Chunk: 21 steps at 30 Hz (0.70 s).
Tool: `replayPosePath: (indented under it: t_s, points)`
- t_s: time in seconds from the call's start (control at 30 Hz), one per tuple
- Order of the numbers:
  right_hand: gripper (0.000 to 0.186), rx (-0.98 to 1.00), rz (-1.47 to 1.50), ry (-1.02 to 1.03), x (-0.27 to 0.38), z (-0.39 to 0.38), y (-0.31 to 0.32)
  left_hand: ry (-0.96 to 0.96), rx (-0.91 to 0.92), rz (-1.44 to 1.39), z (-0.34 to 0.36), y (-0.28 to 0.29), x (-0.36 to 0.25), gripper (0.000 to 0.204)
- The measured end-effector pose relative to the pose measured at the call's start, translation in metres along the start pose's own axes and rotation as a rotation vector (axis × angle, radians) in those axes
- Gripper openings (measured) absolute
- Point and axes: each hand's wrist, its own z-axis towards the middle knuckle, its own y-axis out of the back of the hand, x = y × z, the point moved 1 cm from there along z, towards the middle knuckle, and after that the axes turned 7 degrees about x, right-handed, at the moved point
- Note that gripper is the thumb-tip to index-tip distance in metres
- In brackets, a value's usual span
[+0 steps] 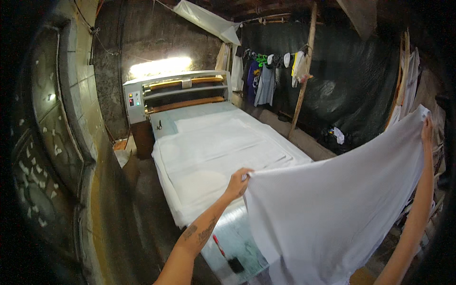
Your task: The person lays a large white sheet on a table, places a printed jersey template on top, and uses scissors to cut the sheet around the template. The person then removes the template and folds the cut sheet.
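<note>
A large white fabric sheet (327, 209) hangs stretched between my two hands over the near right side of the table. My left hand (237, 184) is closed on its upper left corner, above the table's near part. Farther right and higher up, my right hand (427, 129) grips the other upper corner. Below my left forearm, a brush with a red handle (218, 244) and dark head lies on the bare table surface (237, 228). Several white fabric pieces (213, 152) lie flat in layers across the table.
A heat press machine (135, 107) with rollers and lit buttons stands at the table's far end. Scissors (159, 125) lie near it. Clothes (266, 85) hang on a line behind a wooden post (304, 71). A door (47, 128) is on the left.
</note>
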Motion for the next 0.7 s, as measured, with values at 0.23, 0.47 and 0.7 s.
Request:
replayPosePath:
  t_s: [0.23, 0.47, 0.7]
  points:
    - [0.044, 0.028, 0.128, -0.080, 0.227, -0.014, -0.049, 0.127, 0.163, -0.049, -0.015, 0.098, 0.086, 0.029]
    - [0.049, -0.065, 0.210, -0.287, 0.330, 0.000, -0.096, 0.253, 0.288, -0.227, 0.025, 0.143, 0.171, 0.029]
    - [0.048, -0.149, 0.328, -0.393, 0.421, 0.009, -0.199, 0.289, 0.444, -0.078, 0.087, 0.205, 0.271, 0.028]
